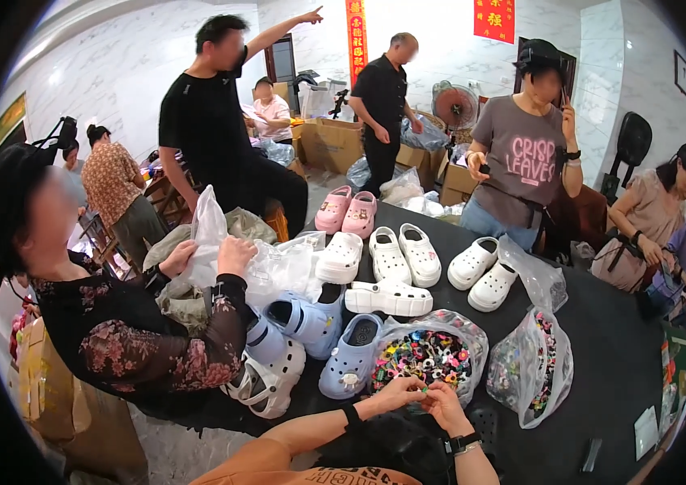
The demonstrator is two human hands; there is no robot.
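My left hand [402, 394] and my right hand [445, 406] meet over the near edge of the dark table [610, 380], fingers pinched together on a small green shoe charm [424, 390]. Its exact shape is too small to tell. Just beyond them lies an open clear plastic bag of many-coloured shoe charms [422, 356]. To its right is a second clear bag of charms [541, 364], partly folded over. A light blue clog [349, 360] with a charm on its front stands left of my hands.
Several white clogs [391, 299] and pink clogs [345, 212] stand farther back. On the left, a person in a floral sleeve [173, 360] handles a clear plastic bag [266, 271] beside more blue clogs [311, 323]. Another person [525, 158] stands across the table. A dark slim object [592, 454] lies at right.
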